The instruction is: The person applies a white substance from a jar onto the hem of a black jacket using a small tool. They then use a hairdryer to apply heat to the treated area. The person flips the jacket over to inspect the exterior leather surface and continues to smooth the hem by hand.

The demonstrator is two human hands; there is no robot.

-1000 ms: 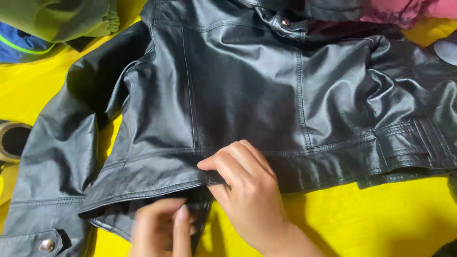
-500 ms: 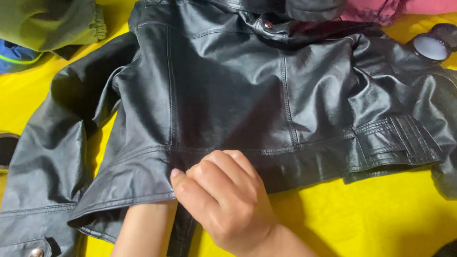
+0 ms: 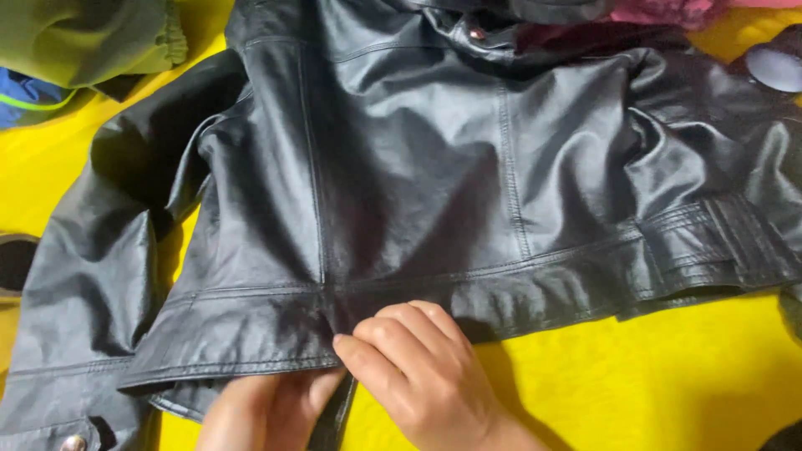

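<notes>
The black leather jacket lies spread back-up on the yellow sheet. At its bottom hem, the right hand pinches the edge with curled fingers; the left hand slips beneath, grip hidden. Hem-straightening looks underway.

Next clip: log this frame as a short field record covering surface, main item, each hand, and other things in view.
surface: yellow cloth
main item: black leather jacket, spread out, hem toward the camera
right hand: on the hem, fingers curled at the hem's edge
left hand: at the hem, partly under the right hand; grip unclear
snap button: near the collar
green garment: top left
blue garment: left edge, under the green one
pink fabric: top right
round dark object: top right edge
</notes>
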